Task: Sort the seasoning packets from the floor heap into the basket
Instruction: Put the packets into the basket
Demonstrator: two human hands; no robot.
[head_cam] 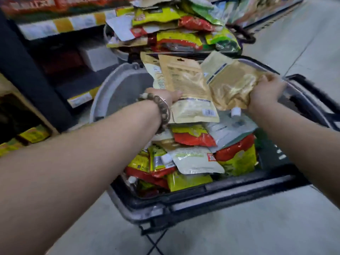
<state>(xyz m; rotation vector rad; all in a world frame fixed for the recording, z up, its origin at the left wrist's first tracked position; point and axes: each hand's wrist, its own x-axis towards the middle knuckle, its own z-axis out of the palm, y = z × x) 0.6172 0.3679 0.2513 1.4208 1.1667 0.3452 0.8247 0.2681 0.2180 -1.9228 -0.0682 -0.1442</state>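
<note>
Grey tiled floor (239, 227); store shelving (60, 24) at left. Above the black plastic basket (202, 199), left hand (165, 97) fingers grasp 1 tan flat packet (187, 85); right hand (265, 92) fingers grasp 1 gold foil pouch (231, 85).

The gold packets (185, 85) look like glossy foil; the basket (202, 195) is matt plastic; the bracelet (161, 109) has wooden-looking beads.

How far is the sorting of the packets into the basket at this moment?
Partly done: many red, yellow and white packets lie in the basket. In hand: the left hand holds beige packets and the right hand grips a gold pouch, both above the basket. Left: a large heap beyond the basket is not yet sorted.
</note>
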